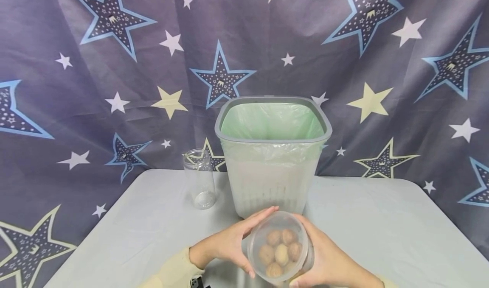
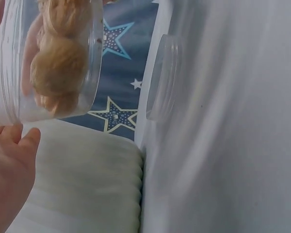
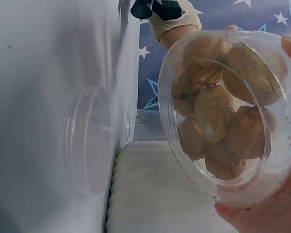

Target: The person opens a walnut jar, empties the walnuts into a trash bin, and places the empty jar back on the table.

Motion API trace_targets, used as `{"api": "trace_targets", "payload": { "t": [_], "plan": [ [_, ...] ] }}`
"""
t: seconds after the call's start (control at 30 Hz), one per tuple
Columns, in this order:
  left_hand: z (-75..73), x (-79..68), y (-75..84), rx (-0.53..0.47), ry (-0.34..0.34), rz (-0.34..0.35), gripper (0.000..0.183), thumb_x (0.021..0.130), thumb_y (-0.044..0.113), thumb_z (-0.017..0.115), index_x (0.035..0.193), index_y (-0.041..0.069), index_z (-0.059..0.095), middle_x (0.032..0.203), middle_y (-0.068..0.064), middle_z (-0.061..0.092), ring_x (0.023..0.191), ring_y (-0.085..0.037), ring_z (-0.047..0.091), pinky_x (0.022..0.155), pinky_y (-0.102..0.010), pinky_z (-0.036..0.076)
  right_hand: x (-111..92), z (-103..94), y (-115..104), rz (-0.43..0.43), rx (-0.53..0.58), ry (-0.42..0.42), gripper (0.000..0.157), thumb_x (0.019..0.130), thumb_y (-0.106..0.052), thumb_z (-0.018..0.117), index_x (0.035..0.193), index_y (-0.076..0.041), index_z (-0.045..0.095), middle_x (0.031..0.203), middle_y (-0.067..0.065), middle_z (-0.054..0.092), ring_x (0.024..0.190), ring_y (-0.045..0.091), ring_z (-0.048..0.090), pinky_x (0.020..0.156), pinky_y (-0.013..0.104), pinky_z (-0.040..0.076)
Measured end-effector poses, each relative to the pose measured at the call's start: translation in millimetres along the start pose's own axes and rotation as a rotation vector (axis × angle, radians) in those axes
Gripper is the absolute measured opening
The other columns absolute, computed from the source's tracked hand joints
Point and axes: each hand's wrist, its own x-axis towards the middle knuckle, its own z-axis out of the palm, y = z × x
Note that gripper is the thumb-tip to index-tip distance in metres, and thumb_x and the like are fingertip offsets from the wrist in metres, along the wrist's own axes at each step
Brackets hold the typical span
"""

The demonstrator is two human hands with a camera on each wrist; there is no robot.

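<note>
A clear plastic jar [image 1: 267, 224] with several walnuts [image 1: 282, 254] in it is held between both hands, raised off the table and tilted. My left hand [image 1: 229, 241] has its fingers at the far side of the jar's rim and its thumb at the near side, with a gap at the palm. From the right, my right hand [image 1: 324, 256] grips the jar, thumb in front and fingers round the back. Brown walnuts [image 3: 214, 114] show through its wall in the right wrist view. Below it, a clear round lid [image 2: 162, 82] lies on the table.
A whitish bin [image 1: 267, 173] with a grey rim and pale green liner [image 1: 271, 118] stands just beyond the hands. Left of it is a tall clear jar [image 1: 200, 177] on the grey-white table [image 1: 153, 220]. Behind hangs a star-patterned cloth [image 1: 267, 67].
</note>
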Motion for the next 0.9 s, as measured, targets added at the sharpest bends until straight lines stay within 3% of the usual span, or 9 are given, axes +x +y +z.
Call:
{"api": "trace_targets", "payload": {
  "t": [0.23,0.57,0.77,0.9],
  "plan": [
    [6.8,2.5,3.2,-0.069,0.081,-0.067,0.131,0.047,-0.007,0.086,0.151,0.003,0.006,0.156,-0.02,0.011,0.143,-0.025,0.017,0.115,-0.032,0.018,-2,-1.2,0,0.052,-0.034,0.048,0.111,0.052,-0.041,0.09,0.143,-0.017,0.031,0.132,0.0,0.051,0.113,0.017,0.054,0.09,0.032,0.047],
    [15.5,5.8,8.1,-0.102,0.183,-0.092,0.127,0.051,-0.008,0.085,0.151,0.002,0.006,0.156,-0.02,0.011,0.143,-0.026,0.015,0.114,-0.029,0.018,-2,-3.6,-1,0.042,-0.127,0.124,0.114,0.05,-0.043,0.09,0.143,-0.014,0.032,0.134,0.002,0.048,0.116,0.017,0.051,0.095,0.033,0.045],
    [21.7,5.5,10.1,-0.077,0.266,-0.179,0.123,0.056,-0.002,0.085,0.151,0.006,0.008,0.157,-0.015,0.011,0.142,-0.025,0.017,0.111,-0.029,0.024,-2,0.8,-1,0.057,-0.194,0.186,0.116,0.05,-0.044,0.09,0.144,-0.016,0.03,0.133,0.003,0.047,0.115,0.02,0.051,0.091,0.041,0.047],
    [24.8,6.5,13.4,-0.037,0.286,-0.267,0.121,0.061,0.005,0.086,0.152,0.009,0.007,0.157,-0.012,0.009,0.142,-0.028,0.015,0.111,-0.029,0.024,-2,2.0,-2,0.08,-0.238,0.212,0.116,0.05,-0.049,0.089,0.144,-0.017,0.029,0.132,0.005,0.047,0.113,0.023,0.052,0.087,0.047,0.049]
  ]
}}
